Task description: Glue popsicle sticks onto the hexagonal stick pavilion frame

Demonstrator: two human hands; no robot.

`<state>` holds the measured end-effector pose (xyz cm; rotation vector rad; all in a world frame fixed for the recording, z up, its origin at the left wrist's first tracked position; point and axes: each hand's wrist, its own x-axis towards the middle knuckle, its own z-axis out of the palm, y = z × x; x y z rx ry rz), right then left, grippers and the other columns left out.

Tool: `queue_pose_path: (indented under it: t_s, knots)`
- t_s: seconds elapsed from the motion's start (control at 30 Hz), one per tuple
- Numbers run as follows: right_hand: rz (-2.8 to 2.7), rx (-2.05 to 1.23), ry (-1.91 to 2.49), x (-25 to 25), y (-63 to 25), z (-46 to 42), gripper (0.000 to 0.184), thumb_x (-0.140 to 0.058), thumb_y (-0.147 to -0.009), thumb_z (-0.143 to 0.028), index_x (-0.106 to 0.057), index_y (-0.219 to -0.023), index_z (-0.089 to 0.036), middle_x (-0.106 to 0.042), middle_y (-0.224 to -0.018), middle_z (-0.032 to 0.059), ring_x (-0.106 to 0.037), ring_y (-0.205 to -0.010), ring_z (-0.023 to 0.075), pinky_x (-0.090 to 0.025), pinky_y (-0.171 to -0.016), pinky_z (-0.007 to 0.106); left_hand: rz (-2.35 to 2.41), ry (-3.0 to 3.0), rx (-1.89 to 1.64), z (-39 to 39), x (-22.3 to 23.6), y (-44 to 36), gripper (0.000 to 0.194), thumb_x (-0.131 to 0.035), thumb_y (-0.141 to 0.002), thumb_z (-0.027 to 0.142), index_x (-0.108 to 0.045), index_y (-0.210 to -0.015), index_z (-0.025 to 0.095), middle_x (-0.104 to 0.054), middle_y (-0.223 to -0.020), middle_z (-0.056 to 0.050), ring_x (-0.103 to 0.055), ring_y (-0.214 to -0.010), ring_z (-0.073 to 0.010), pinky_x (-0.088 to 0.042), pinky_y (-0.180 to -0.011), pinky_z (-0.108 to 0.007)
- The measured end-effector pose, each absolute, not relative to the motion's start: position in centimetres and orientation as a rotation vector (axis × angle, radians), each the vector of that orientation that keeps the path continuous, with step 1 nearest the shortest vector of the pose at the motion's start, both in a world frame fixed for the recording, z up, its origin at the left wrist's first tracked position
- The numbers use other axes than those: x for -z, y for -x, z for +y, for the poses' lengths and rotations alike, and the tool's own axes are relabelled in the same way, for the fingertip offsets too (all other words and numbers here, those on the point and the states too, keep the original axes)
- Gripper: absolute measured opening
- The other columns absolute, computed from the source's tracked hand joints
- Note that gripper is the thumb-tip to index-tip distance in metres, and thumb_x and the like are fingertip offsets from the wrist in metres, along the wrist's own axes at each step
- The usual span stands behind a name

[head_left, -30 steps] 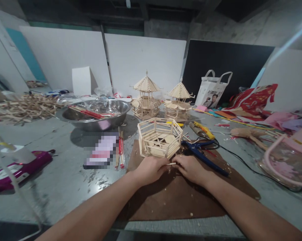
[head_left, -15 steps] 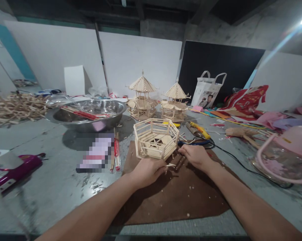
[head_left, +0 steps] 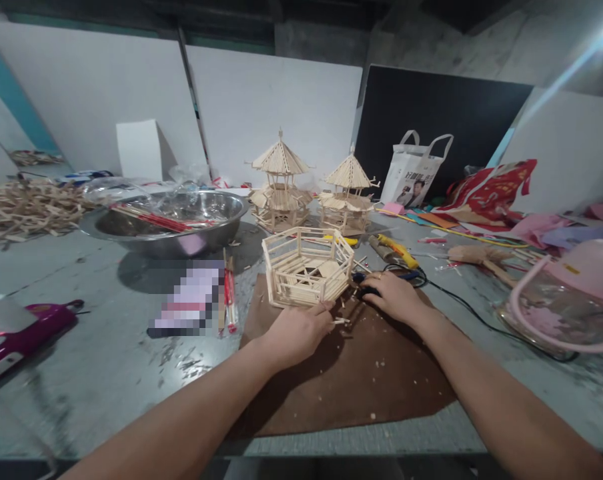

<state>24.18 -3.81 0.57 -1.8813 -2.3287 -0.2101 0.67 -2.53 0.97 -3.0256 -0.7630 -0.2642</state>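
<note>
The head camera faces forward (and down).

**Covered, cropped and blurred details**

Right of centre, the right hand (head_left: 392, 297) covers much of a blue tool (head_left: 409, 275), hiding any grip. Left of centre, a flat object (head_left: 189, 300) is pixelated. The left edge crops a purple device (head_left: 41, 327) and wood pile (head_left: 31, 210).

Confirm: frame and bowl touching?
Apart. The head view shows it: grey table is visible between the frame's left edge and the right side of the bowl.
</note>
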Motion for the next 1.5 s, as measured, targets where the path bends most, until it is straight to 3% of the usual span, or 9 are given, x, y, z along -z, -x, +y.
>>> queue_pose_path:
  t_s: [0.33,0.53,0.8,0.93,1.0,1.13,1.3,1.5]
  knots:
    - [-2.300,0.375,1.956,-0.1,-23.7,-3.3,0.031,-0.038,-0.084,-0.033,-0.065,-0.088,-0.018,-0.064,-0.096,0.0053,-0.053,-0.088,0.0195,-0.035,-0.079,0.032,-1.051,2.806,0.109,-1.6,-0.6,-0.2,0.025,-0.028,-0.086,0.024,-0.051,-0.092,0.019,-0.050,-0.118,-0.007,-0.060,-0.069,-0.0176,-0.046,-0.054,-0.030]
    - [-2.273,0.291,1.839,0.3,-23.5,-3.0,0.029,-0.037,-0.085,-0.028,-0.061,-0.098,-0.019,-0.063,-0.101,0.0039,-0.051,-0.094,0.0178,-0.032,-0.080,0.030,-0.895,2.932,0.139,-1.9,-1.5,0.0,0.029,-0.027,-0.087,0.027,-0.055,-0.086,0.020,-0.056,-0.103,-0.004,-0.059,-0.073,-0.0157,-0.044,-0.057,-0.026]
    - [-2.338,0.395,1.867,0.2,-23.3,-3.4,0.029,-0.042,-0.082,-0.036,-0.064,-0.076,-0.017,-0.065,-0.080,0.0058,-0.052,-0.085,0.0208,-0.031,-0.076,0.033,-0.651,3.083,0.106,-2.8,-2.7,0.4,0.030,-0.038,-0.082,0.034,-0.061,-0.071,0.019,-0.060,-0.073,-0.003,-0.056,-0.064,-0.0132,-0.037,-0.053,-0.022]
    - [-2.308,0.420,1.753,0.2,-23.2,-3.6,0.020,-0.047,-0.080,-0.029,-0.063,-0.080,-0.018,-0.064,-0.092,0.0060,-0.052,-0.088,0.0200,-0.032,-0.077,0.032,-0.748,3.077,0.129,-2.1,-2.9,0.8,0.029,-0.038,-0.081,0.029,-0.060,-0.067,0.017,-0.061,-0.067,-0.004,-0.055,-0.060,-0.0131,-0.035,-0.051,-0.022]
    - [-2.272,0.417,1.698,-0.2,-23.2,-3.7,0.020,-0.046,-0.081,-0.027,-0.063,-0.083,-0.018,-0.063,-0.097,0.0054,-0.052,-0.089,0.0192,-0.032,-0.077,0.031,-0.800,3.091,0.127,-1.5,-2.8,1.1,0.024,-0.040,-0.079,0.027,-0.061,-0.070,0.018,-0.062,-0.068,-0.003,-0.055,-0.060,-0.0130,-0.034,-0.051,-0.022]
    - [-2.135,0.419,1.848,-1.3,-24.3,-3.7,0.026,-0.040,-0.083,-0.028,-0.063,-0.079,-0.018,-0.065,-0.086,0.0054,-0.055,-0.083,0.0189,-0.034,-0.071,0.028,-0.852,3.149,0.086,-0.7,-2.6,1.6,0.018,-0.044,-0.075,0.024,-0.062,-0.077,0.022,-0.063,-0.073,-0.001,-0.056,-0.064,-0.0131,-0.036,-0.054,-0.021]
    - [-1.722,0.277,2.258,-2.3,-27.2,-3.1,0.038,-0.035,-0.082,-0.043,-0.064,-0.074,-0.019,-0.066,-0.074,0.0065,-0.058,-0.071,0.0206,-0.033,-0.055,0.027,-0.901,3.097,0.072,-0.6,-3.0,1.7,0.022,-0.042,-0.077,0.027,-0.063,-0.075,0.022,-0.064,-0.074,-0.002,-0.057,-0.069,-0.0143,-0.038,-0.060,-0.023]
    - [-1.404,0.195,2.391,-3.2,-31.7,-0.1,0.030,-0.041,-0.079,-0.034,-0.062,-0.092,-0.018,-0.065,-0.093,0.0103,-0.058,-0.088,0.0224,-0.038,-0.066,0.027,-1.115,2.913,0.131,-0.2,-3.5,1.8,0.027,-0.037,-0.079,0.028,-0.062,-0.071,0.019,-0.062,-0.076,-0.004,-0.057,-0.071,-0.0160,-0.039,-0.060,-0.024]
